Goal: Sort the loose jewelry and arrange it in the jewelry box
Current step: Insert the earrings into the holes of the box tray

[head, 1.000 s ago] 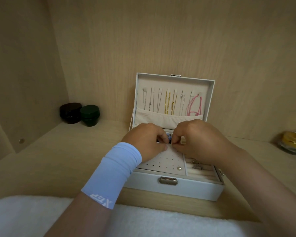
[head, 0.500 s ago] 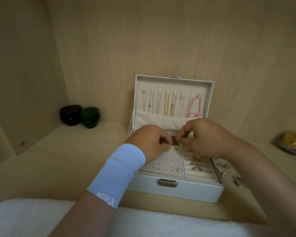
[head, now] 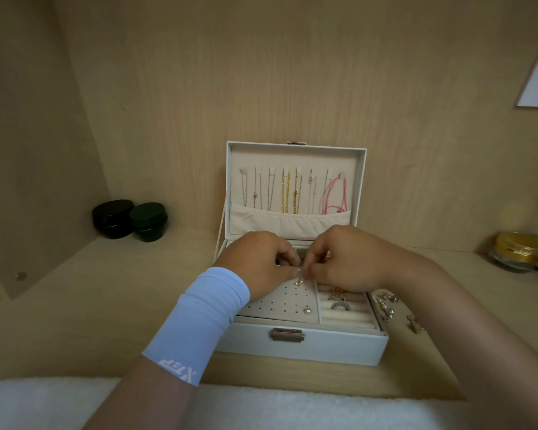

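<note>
**Both hands close on a pearl earring over the stud panel**

The jewelry box [head: 298, 346] stands open on the wooden bench [head: 75, 321], lid upright. The left hand [head: 261, 262] and right hand [head: 348, 259] meet over the perforated panel [head: 277, 305]. Each grip is pinched shut on a small pearl earring [head: 298, 282] at the panel's 1 o'clock corner. Half a second ago the fingertips stood slightly apart; now they touch. A second pearl stud [head: 308, 310] sits at the panel's 5 o'clock. Rings [head: 339, 304] and loose jewelry [head: 385, 307] at the box's 3 o'clock, hidden a second ago, now show.
</note>
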Demonstrator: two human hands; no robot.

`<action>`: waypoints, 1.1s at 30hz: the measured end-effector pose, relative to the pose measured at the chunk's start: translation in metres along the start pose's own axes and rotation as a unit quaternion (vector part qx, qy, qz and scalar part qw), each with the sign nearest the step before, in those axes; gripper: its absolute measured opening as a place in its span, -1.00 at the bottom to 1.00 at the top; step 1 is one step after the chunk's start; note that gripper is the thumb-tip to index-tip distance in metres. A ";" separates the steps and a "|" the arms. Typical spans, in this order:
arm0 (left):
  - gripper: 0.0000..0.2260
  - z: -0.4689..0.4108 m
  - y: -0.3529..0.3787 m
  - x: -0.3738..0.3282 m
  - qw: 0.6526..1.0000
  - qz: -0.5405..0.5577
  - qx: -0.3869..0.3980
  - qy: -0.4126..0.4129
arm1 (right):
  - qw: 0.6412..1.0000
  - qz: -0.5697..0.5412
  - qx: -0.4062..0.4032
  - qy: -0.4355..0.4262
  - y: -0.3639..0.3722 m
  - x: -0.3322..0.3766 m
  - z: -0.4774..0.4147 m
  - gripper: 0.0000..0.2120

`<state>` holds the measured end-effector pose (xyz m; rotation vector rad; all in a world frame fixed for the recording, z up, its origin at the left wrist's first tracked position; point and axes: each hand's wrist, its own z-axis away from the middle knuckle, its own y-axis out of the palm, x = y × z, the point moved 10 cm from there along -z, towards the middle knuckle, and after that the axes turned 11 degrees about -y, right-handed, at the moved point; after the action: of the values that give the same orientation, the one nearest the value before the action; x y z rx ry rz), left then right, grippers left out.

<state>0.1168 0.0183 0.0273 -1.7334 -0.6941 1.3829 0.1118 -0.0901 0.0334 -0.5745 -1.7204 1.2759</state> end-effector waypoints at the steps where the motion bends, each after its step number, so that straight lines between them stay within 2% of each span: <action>1: -0.93 0.000 0.000 0.000 1.000 0.000 0.000 0.002 | 1.000 -0.009 0.008 -0.010 0.003 0.004 0.000 -0.83; 5: -0.94 0.002 0.000 -0.001 1.000 -0.017 0.002 0.006 | 0.999 -0.042 0.015 -0.021 -0.002 0.007 0.003 -0.75; 10: -0.87 0.005 -0.007 -0.008 1.000 -0.030 0.002 -0.005 | 0.996 -0.043 -0.072 -0.003 -0.054 -0.022 0.022 -0.83; 13: -0.89 0.001 -0.013 -0.035 1.000 -0.008 -0.018 0.013 | 0.996 -0.040 -0.080 0.007 -0.074 -0.052 0.042 -0.91; 16: -0.90 -0.009 0.001 -0.079 0.999 -0.006 -0.008 0.045 | 0.998 -0.007 -0.049 0.042 -0.077 -0.091 0.062 -0.93; 22: -0.89 -0.033 0.069 -0.151 0.992 -0.066 0.065 0.086 | 0.993 -0.001 0.048 0.105 -0.050 -0.160 0.097 -0.76; 29: -0.86 -0.052 0.145 -0.177 0.968 -0.174 0.171 0.066 | 0.988 -0.061 0.096 0.107 -0.031 -0.178 0.100 -0.84; 33: -0.88 -0.057 0.156 -0.174 0.965 -0.203 0.155 0.061 | 0.985 -0.056 0.110 0.121 -0.022 -0.189 0.096 -0.87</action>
<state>0.1186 -0.2195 -0.0077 -1.3268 -0.6773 1.0300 0.1258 -0.2947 -0.0253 -0.4746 -1.3729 1.2417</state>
